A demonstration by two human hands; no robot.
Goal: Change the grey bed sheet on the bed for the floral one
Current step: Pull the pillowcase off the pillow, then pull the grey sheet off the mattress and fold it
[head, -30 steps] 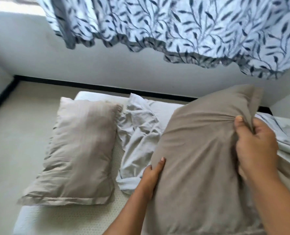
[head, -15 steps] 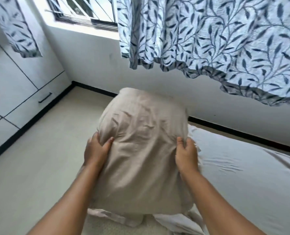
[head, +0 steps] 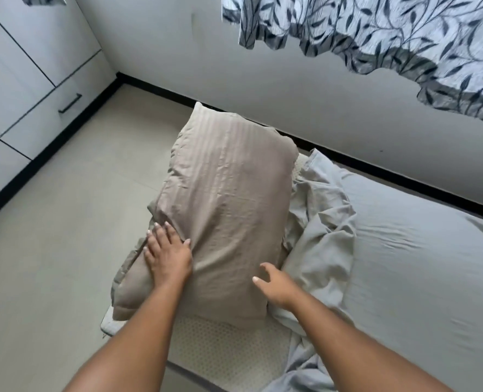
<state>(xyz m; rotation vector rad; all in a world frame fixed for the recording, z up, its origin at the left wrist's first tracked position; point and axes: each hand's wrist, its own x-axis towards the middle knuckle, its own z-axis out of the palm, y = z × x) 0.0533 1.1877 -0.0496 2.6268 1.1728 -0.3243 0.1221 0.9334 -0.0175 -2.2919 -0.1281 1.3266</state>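
Mostly the grey sheet (head: 404, 264) covers the mattress (head: 223, 346), peeled back and bunched beside the beige pillow (head: 226, 207) at the bare corner. It looks light, soft and limp; that loose bunched edge is probably the place to grab. Left hand (head: 168, 254) presses flat on the pillow; right hand (head: 274, 284) hovers above it, fingers relaxed, holding nothing.
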